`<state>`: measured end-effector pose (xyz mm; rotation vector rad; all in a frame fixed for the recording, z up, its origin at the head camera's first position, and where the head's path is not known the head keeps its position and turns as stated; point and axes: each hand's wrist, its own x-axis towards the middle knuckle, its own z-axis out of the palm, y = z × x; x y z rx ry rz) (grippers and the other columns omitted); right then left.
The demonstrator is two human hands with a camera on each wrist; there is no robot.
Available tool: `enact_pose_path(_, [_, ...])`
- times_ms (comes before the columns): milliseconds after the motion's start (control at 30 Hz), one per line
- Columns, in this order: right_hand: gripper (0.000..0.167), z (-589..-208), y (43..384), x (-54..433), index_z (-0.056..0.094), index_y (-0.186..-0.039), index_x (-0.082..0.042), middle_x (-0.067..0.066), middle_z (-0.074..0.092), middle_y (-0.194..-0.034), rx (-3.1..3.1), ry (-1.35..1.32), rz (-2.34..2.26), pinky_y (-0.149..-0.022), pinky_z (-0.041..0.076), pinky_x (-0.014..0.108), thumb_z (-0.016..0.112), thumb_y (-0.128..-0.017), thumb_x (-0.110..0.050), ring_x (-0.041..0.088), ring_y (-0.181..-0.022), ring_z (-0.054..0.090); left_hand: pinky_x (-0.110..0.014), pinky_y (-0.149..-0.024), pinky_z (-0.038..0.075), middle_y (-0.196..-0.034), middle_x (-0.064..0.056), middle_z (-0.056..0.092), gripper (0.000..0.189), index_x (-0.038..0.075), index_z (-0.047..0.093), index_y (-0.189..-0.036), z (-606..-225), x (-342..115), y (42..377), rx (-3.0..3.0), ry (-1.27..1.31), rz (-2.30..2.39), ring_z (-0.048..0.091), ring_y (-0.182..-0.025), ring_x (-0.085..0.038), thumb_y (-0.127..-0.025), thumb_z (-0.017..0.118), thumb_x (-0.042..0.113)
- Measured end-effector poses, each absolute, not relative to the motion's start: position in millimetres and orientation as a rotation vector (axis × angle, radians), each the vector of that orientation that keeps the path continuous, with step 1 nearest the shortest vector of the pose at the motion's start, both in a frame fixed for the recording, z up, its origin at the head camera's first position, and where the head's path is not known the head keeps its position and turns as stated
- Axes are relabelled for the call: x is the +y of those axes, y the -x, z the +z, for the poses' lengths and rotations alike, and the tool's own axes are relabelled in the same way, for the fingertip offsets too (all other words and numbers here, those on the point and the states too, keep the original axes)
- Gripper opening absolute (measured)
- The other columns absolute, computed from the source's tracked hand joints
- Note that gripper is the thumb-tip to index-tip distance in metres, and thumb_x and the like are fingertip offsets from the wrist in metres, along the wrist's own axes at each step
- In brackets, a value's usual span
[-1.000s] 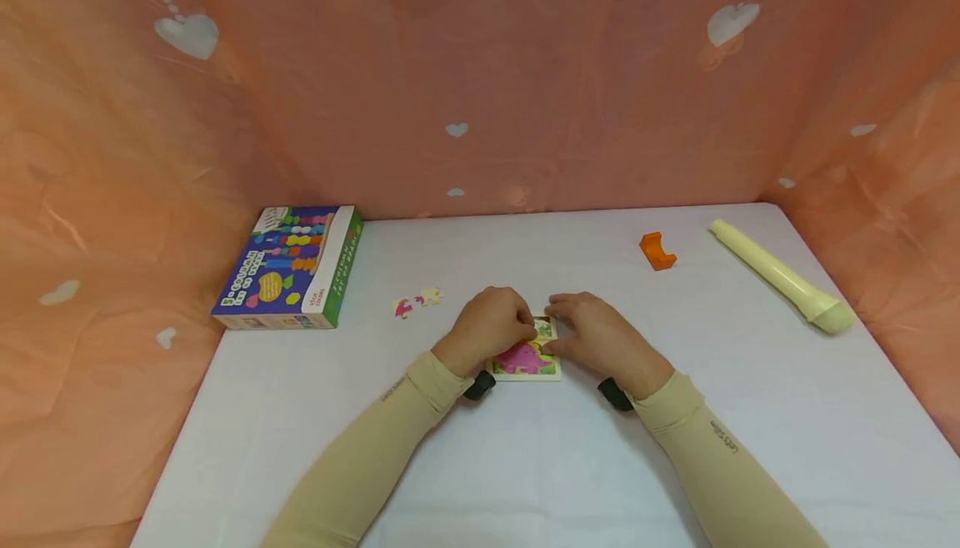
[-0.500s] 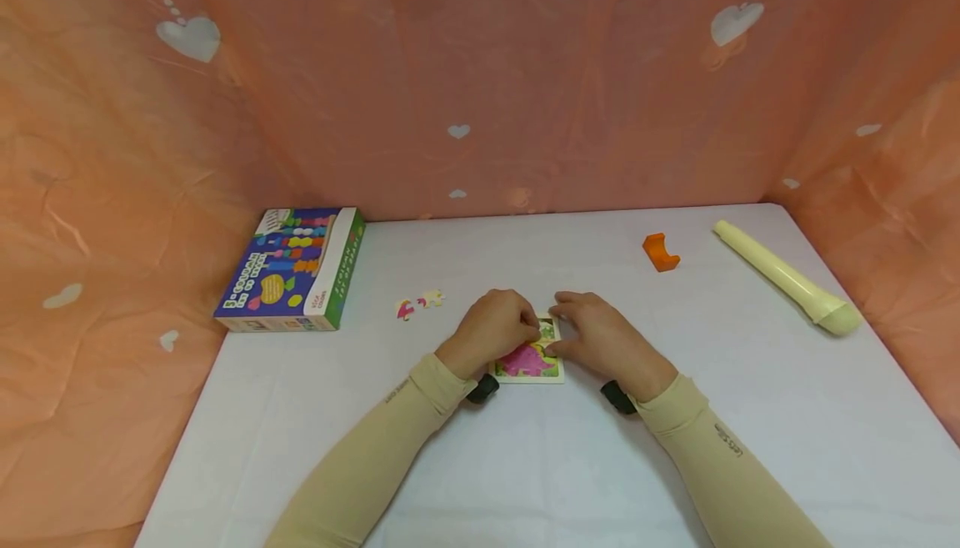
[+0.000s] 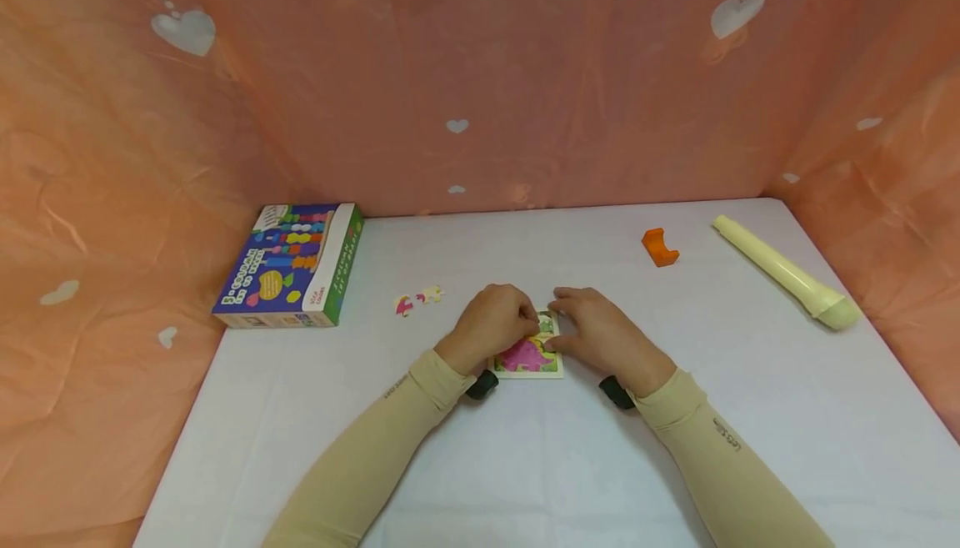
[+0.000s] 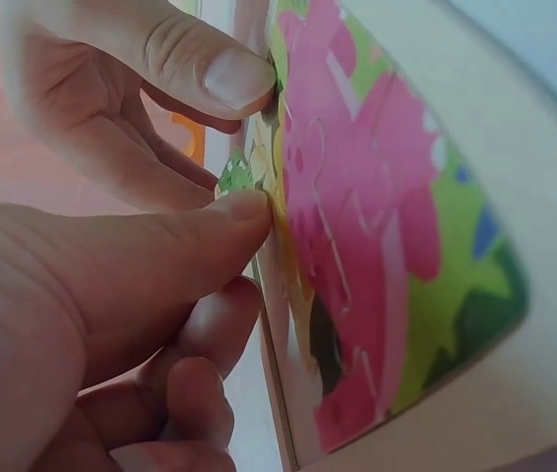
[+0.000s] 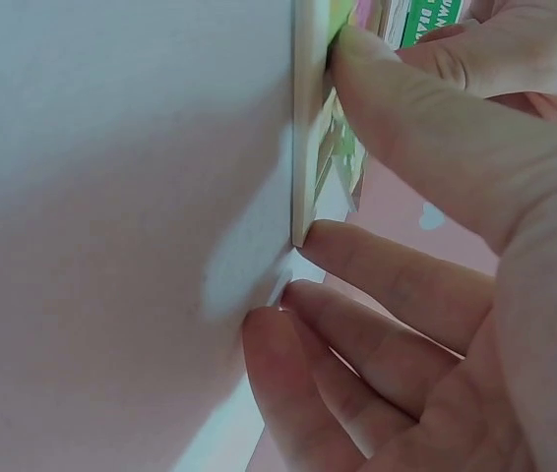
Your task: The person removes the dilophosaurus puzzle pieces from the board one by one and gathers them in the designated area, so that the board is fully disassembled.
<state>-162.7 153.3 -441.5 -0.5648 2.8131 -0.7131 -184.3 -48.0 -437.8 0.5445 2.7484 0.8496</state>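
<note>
Puzzle board [image 3: 527,359] lies on the white table [image 3: 525,465], partly beneath the left hand [image 3: 489,324], which pinches a small green piece [image 4: 235,173] at it. The right hand [image 3: 606,339], fingers loosely extended, touches the board's right side and far corner.

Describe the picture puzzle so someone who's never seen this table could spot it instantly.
On the white table, find the left hand and right hand near the middle. Partly beneath them lies the pale-rimmed picture puzzle. Unlike the loose pieces farther left, it's one panel showing a large pink figure on green.
</note>
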Motion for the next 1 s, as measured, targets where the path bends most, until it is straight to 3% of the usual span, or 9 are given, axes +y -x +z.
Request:
enact_pose_path(267, [0.063,-440.4,162.7,153.0,0.069,-0.139,0.003,0.024,0.057,-0.158,2.800,0.547,-0.723,-0.122,0.043,0.058,0.090,-0.089,-0.030,0.045,-0.147,0.053,-0.031,-0.078,0.053,-0.090,0.005,0.079,0.009,0.016,0.085,-0.088,-436.0,-49.6,185.6,2.757,-0.564,0.854,0.064,-0.085,-0.012,-0.095,0.082,0.021])
enact_pose_path(467, [0.064,-440.9,162.3,152.2,0.068,-0.140,0.003,0.024,0.056,-0.159,2.794,0.536,-0.731,-0.123,0.042,0.059,0.090,-0.090,-0.030,0.045,-0.148,0.052,-0.030,-0.070,0.052,-0.086,0.005,0.076,0.009,0.017,0.083,-0.086,-431.1,-61.5,190.7,2.711,-0.517,0.919,0.065,-0.081,-0.014,-0.095,0.081,0.020])
enact_pose_path(700, [0.065,-440.5,160.3,150.5,0.067,-0.142,0.004,0.024,0.055,-0.160,2.770,0.494,-0.727,-0.124,0.041,0.059,0.089,-0.090,-0.029,0.046,-0.149,0.050,-0.036,-0.083,0.053,-0.087,0.004,0.076,0.008,0.019,0.082,-0.084,-423.1,-105.1,205.5,2.727,-0.386,0.989,0.064,-0.091,-0.019,-0.092,0.082,0.020])
enact_pose_path(1000, [0.065,-439.6,159.6,150.3,0.067,-0.142,0.003,0.023,0.054,-0.161,2.786,0.506,-0.708,-0.123,0.042,0.059,0.089,-0.090,-0.030,0.046,-0.150,0.050,-0.040,-0.089,0.054,-0.095,-0.005,0.077,0.009,0.012,0.084,-0.089,-422.1,-156.1,216.3,2.806,-0.279,0.977,0.066,-0.095,-0.023,-0.094,0.084,0.020])
